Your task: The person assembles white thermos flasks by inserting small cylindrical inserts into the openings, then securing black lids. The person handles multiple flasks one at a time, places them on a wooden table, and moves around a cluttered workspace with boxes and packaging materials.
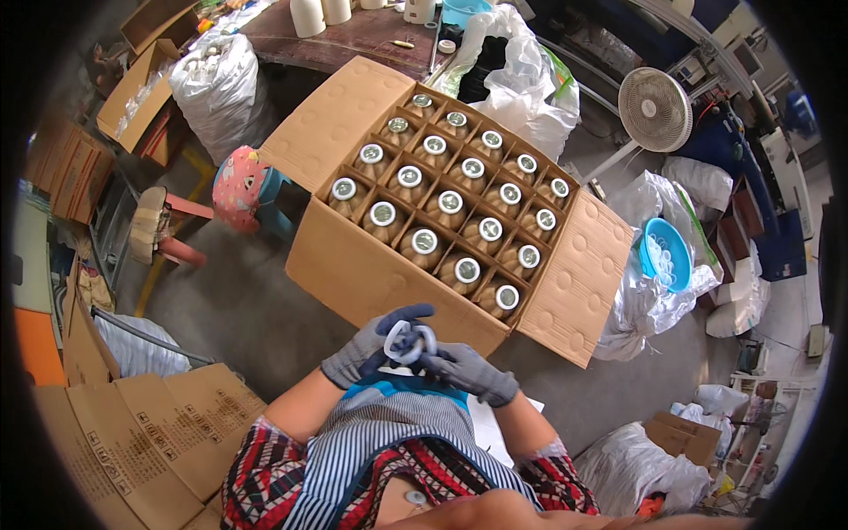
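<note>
Gripping white, plastic-looking rings (405, 358) between a grey-and-dark-blue-gloved left hand (371, 347) and a matching gloved right hand (470, 371), both with fingers curled closed, just off the near edge of a large brown cardboard carton (380, 287), probably for steadying such small parts from two sides. Facing, inside that carton, rows of upright, rounded glass jars (424, 243) with white rims, stretching from far corner to near corner and apparently being kept from knocking together by brown cardboard dividers (456, 236), with brown side flaps (574, 274) spread outward, seemingly for easy reach.
</note>
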Demonstrator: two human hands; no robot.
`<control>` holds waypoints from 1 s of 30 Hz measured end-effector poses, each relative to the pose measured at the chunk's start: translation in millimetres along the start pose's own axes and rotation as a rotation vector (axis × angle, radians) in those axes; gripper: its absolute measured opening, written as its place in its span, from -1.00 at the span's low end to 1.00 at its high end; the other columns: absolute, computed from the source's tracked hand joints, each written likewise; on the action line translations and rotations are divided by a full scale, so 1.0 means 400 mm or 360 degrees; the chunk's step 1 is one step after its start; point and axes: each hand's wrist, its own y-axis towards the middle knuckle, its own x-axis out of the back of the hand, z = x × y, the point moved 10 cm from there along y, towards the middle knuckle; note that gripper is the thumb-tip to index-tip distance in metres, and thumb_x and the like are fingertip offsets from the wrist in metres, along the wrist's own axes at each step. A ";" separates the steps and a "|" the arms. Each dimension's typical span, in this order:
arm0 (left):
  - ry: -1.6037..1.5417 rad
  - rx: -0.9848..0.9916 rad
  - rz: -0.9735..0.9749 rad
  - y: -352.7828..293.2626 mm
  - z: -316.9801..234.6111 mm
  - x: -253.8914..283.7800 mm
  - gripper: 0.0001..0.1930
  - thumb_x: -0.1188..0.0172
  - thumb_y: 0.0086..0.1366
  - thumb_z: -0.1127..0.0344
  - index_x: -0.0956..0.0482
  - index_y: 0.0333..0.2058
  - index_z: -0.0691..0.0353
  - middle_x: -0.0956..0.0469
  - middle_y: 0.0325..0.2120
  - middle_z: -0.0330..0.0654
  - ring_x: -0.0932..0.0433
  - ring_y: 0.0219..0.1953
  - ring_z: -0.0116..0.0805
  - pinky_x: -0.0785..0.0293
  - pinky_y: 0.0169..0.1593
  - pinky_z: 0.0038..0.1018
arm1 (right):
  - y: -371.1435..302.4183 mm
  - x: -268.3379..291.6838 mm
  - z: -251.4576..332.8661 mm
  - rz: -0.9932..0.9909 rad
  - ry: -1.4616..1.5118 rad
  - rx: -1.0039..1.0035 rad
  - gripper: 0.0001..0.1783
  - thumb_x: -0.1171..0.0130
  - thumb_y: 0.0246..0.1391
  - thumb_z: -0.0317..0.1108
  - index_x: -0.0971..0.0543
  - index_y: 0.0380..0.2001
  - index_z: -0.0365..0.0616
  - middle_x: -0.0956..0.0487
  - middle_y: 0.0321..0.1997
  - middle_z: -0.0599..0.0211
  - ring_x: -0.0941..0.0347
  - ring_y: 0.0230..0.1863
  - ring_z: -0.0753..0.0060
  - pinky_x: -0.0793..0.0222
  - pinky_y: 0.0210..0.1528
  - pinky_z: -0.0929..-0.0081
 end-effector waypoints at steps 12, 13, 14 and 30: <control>0.0299 -0.0525 -0.0778 -0.244 -0.233 0.282 -0.60 -0.26 0.38 0.27 -0.55 0.11 0.34 -0.63 -0.04 -0.15 -0.62 0.00 -0.37 -0.60 0.07 -0.47 | 0.274 -0.173 0.143 -0.0641 0.0944 0.0344 -0.65 -0.34 0.20 -0.33 -0.64 0.02 -0.24 -0.63 0.00 0.27 -0.55 0.02 0.47 -0.49 0.10 0.47; 0.0308 -0.0505 -0.0711 -0.227 -0.251 0.292 -0.60 -0.26 0.38 0.27 -0.55 0.11 0.34 -0.63 -0.03 -0.15 -0.62 -0.01 -0.37 -0.60 0.07 -0.47 | 0.297 -0.162 0.156 -0.0583 0.0865 0.0304 -0.64 -0.34 0.21 -0.32 -0.63 0.03 -0.25 -0.64 -0.03 0.28 -0.56 -0.01 0.48 -0.50 0.08 0.49; 0.0318 -0.0482 -0.0641 -0.207 -0.271 0.302 -0.60 -0.26 0.38 0.27 -0.55 0.12 0.34 -0.63 -0.03 -0.15 -0.62 -0.01 -0.38 -0.60 0.06 -0.48 | 0.318 -0.141 0.168 -0.0528 0.0786 0.0264 -0.62 -0.34 0.22 -0.32 -0.62 0.04 -0.26 -0.65 -0.06 0.29 -0.57 -0.04 0.50 -0.51 0.06 0.50; 0.0338 -0.0189 -0.0652 0.236 -0.574 0.666 -0.64 -0.12 0.41 0.50 -0.53 0.16 0.36 -0.63 -0.01 -0.14 -0.61 -0.11 -0.47 -0.57 -0.06 -0.55 | 0.770 0.954 0.272 -0.2368 -0.1263 0.0442 -0.74 -0.37 0.06 -0.28 -0.66 -0.15 0.00 -0.62 -0.05 0.17 -0.52 0.00 -0.03 -0.43 0.09 0.12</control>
